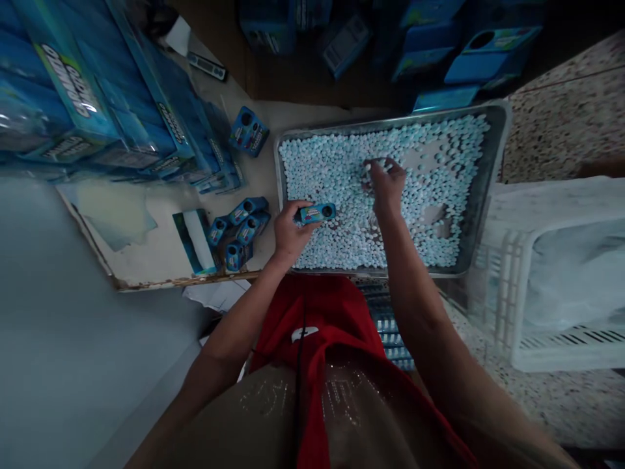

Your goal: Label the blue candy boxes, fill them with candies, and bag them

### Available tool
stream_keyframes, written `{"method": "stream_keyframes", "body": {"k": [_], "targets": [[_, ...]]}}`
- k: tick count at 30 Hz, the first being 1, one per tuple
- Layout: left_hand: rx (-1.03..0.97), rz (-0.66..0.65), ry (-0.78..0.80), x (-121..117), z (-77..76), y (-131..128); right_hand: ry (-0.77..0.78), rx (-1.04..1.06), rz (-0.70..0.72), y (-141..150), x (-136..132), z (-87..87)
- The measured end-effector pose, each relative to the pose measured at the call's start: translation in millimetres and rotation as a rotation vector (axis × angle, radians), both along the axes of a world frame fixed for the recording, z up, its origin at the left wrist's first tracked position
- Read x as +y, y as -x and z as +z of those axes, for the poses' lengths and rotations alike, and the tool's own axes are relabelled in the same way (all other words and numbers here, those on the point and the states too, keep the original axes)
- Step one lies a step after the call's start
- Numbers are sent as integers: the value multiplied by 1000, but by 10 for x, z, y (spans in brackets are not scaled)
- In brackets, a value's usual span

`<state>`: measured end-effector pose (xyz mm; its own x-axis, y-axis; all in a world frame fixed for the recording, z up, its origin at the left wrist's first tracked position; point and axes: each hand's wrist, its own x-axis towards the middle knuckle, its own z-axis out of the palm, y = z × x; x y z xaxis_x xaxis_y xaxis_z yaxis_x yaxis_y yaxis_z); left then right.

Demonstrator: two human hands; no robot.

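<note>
A metal tray (497,140) lies in front of me, spread with many small pale-blue and white candies (322,169). My left hand (291,229) grips a small blue candy box (317,213) over the tray's left part, its printed side with a dark round spot facing up. Toward the tray's middle, my right hand (388,184) is down among the candies with curled fingers, and a few candies show between the fingertips.
Several small blue boxes (249,218) stand left of the tray, and another box (249,131) sits farther back. Wrapped blue packs (112,98) are stacked at the far left. A cardboard carton (303,88) holding blue boxes borders the tray's back. A white plastic crate (517,293) is at right.
</note>
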<state>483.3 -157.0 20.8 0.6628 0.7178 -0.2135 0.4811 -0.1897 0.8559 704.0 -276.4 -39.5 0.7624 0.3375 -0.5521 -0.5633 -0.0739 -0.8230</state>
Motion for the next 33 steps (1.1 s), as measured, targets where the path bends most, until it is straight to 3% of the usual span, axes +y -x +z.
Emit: {"method": "stream_keyframes", "body": {"k": [4,7,9,15,22,25,27,29,33], "targets": [[-20,-5,-9,-54,28,-52,-315,261,-110,284,-31,558],[-48,-61,-61,-92,82,-132,-494,250,-119,539,-22,946],[-41,-101,-96,-110,142,-182,-536,176,-115,658,21,1104],[1,-153,-119,-128,299,-247,-548,-95,-129,742,110,1256],[-37,-154,-149,-223,344,-231,-401,-287,-71,866,72,1377],[-45,-147,-88,-223,291,-238,-367,-383,-82,963,40,1337],[-35,-89,-40,-178,221,-235,-275,-434,-100,977,-57,1204],[-24,-45,-2,-113,143,-219,-32,-487,-74,950,-236,976],[-26,-20,35,20,35,-136,522,-646,115,899,-668,419]]}}
